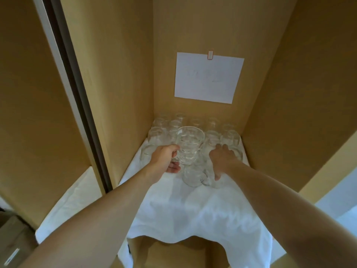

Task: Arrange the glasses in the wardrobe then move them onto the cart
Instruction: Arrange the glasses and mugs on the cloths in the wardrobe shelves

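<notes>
Several clear glasses stand in rows at the back of a wardrobe shelf covered by a white cloth. My left hand grips a clear glass mug by its side, lifted a little above the others. My right hand reaches over the right-hand glasses, fingers curled down onto a glass there, thumb near the glass mug at the front. Whether the right hand actually holds that glass is hidden by the hand itself.
Tan wardrobe walls close in the shelf on left, back and right. A white paper sheet is clipped to the back wall. The cloth hangs over the front edge. A sliding door frame stands left, with another cloth-covered shelf beyond.
</notes>
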